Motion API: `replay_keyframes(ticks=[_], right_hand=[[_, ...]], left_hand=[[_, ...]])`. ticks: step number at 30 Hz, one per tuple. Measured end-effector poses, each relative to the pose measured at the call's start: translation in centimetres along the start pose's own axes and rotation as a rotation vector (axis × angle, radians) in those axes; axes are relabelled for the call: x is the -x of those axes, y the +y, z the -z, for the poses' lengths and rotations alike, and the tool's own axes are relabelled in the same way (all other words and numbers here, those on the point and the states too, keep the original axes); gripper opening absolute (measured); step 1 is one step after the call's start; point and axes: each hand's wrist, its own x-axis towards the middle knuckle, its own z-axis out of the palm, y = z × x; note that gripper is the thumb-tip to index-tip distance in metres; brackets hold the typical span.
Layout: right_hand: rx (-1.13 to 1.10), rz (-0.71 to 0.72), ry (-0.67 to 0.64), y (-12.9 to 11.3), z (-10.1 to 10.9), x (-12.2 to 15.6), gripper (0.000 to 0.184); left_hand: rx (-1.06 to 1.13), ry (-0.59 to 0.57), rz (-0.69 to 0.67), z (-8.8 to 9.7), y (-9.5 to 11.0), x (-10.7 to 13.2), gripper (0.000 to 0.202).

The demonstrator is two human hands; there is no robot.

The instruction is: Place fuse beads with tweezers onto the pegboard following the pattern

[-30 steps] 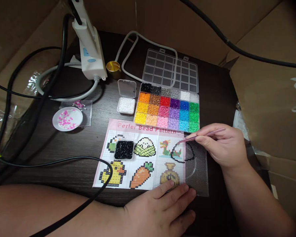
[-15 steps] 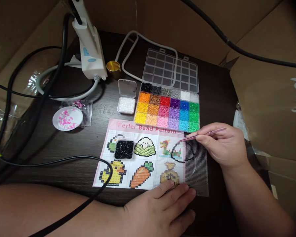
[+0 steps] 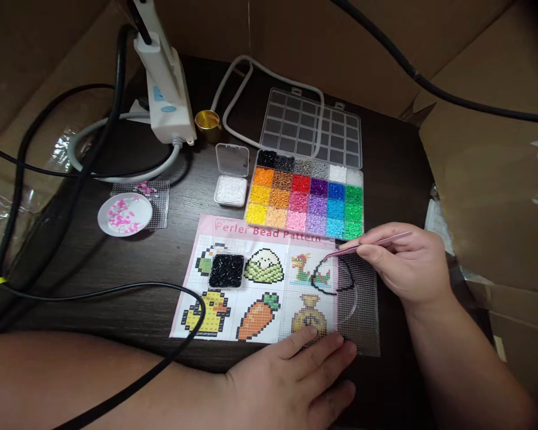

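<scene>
Pink tweezers [image 3: 385, 240] are pinched in my right hand [image 3: 410, 263], their tip touching the upper left of an outline of black beads [image 3: 314, 276]. That outline stands on a clear pegboard [image 3: 365, 322], which overlaps the right part of a printed bead pattern sheet [image 3: 237, 286]. My left hand [image 3: 302, 376] lies flat with fingers spread over the pegboard's lower edge. A small clear box of black beads [image 3: 226, 270] rests on the sheet, left of the outline. Whether a bead sits in the tweezer tip is too small to tell.
Behind the sheet stands an open sorter box of coloured beads [image 3: 305, 194]. Left of it are a box of white beads [image 3: 231, 190], a gold cup [image 3: 207, 122] and a white dish [image 3: 103, 218] of pink and white beads. A power strip [image 3: 168, 101] and a black cable [image 3: 161, 286] lie left.
The whole view shifts very slightly. Both hands, the tweezers and the bead outline otherwise keep their places.
</scene>
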Motion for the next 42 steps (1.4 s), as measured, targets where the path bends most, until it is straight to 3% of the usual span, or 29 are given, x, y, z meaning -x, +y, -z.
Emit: replay_keyframes(ticks=[27, 42], right_hand=[[-0.020, -0.052, 0.017, 0.02, -0.04, 0.08, 0.005], [0.027, 0.004, 0.013, -0.32, -0.11, -0.02, 0.007]], left_hand=[[0.008, -0.030, -0.007, -0.01, 0.01, 0.11, 0.038], [0.012, -0.032, 0.006, -0.01, 0.17, 0.15, 0.039]])
